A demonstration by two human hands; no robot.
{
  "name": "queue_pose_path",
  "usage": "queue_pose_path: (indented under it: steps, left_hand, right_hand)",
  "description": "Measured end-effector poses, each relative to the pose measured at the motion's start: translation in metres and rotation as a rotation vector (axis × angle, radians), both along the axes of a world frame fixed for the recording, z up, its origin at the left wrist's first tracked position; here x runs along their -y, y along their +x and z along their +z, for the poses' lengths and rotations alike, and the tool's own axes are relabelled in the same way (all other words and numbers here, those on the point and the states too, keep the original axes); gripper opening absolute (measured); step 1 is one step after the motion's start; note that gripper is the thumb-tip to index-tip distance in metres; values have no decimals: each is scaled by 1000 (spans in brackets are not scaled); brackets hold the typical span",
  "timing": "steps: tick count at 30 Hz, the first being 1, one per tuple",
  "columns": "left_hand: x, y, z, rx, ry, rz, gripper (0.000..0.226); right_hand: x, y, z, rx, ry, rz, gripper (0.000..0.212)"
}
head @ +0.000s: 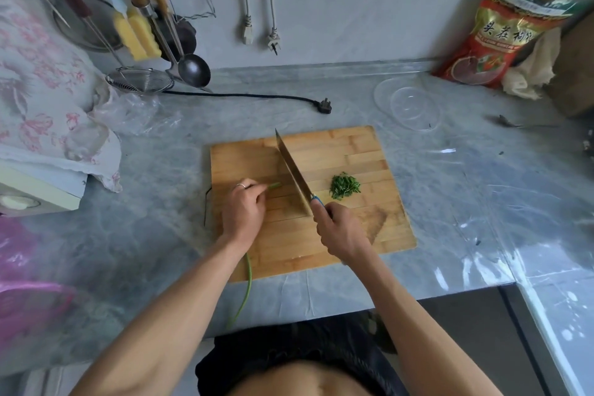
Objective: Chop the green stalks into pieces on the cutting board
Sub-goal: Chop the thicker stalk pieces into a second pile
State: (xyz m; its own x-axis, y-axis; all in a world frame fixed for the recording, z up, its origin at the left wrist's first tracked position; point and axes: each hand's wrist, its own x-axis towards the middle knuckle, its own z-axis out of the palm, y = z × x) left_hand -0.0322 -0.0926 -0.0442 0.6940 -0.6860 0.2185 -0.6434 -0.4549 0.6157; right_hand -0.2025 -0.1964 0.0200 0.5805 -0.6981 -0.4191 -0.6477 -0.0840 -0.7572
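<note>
Head view: the left hand (243, 207) pinches the thin, bendy, light stalk (248, 280) near its cut end on the board (337, 154), the right hand (340, 228) grips the knife (294, 170) just beside it.

**Grey marbled surface, as I see it**

On the surface (450, 202) I see a wooden cutting board (353, 235) at centre, a clear plastic lid (406, 103) behind it to the right, a black plug (324, 106) with its cord, and a red bag (504, 38) against the wall.
</note>
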Motion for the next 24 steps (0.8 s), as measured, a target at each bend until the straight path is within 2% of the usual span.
queue_pose_path:
  steps: [4, 7, 11, 14, 24]
  left_hand:
    - [7, -11, 0, -12, 20, 70, 19]
    - [15, -18, 4, -13, 53, 81, 19]
    - [19, -23, 1, -1, 59, 118, 23]
    - [25, -26, 1, 19, 23, 81, 24]
    - [31, -24, -3, 31, 74, 13, 26]
  right_hand:
    - [7, 0, 8, -29, -154, 147, 53]
    - [2, -1, 11, 3, -185, 233, 44]
    - [10, -9, 7, 30, -133, 182, 51]
    - [20, -20, 4, 50, -125, 121, 49]
    - [18, -31, -1, 52, -85, 184, 52]
